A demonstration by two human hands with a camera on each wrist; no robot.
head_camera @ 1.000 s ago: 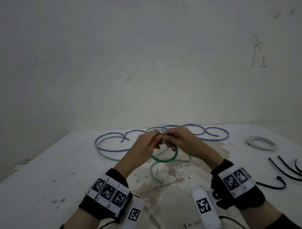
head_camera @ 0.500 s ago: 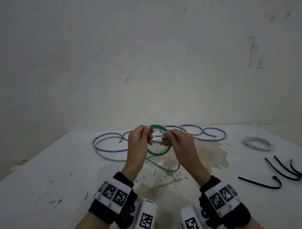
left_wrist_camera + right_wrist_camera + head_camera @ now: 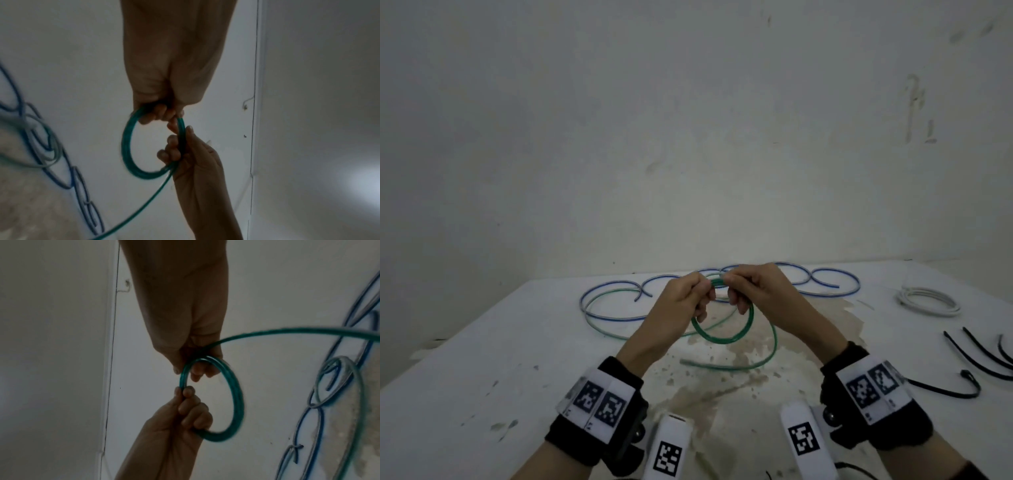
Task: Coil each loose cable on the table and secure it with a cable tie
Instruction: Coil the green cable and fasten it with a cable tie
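Note:
A green cable is partly wound into a small coil held above the white table. My left hand grips the coil's left side and my right hand grips its top right, fingers curled round the strands. The coil hangs between both hands in the left wrist view, and the right wrist view shows the same coil. Its loose tail curves down to the tabletop. A loose blue cable sprawls in loops behind the hands.
A white coiled cable lies at the far right. Several black cable ties lie near the right edge, one closer to me. A brown stain marks the table's middle. A plain wall stands behind.
The hands have wound the green cable into a tighter coil, which now hangs below them. The loose tail on the table has shifted and grown shorter.

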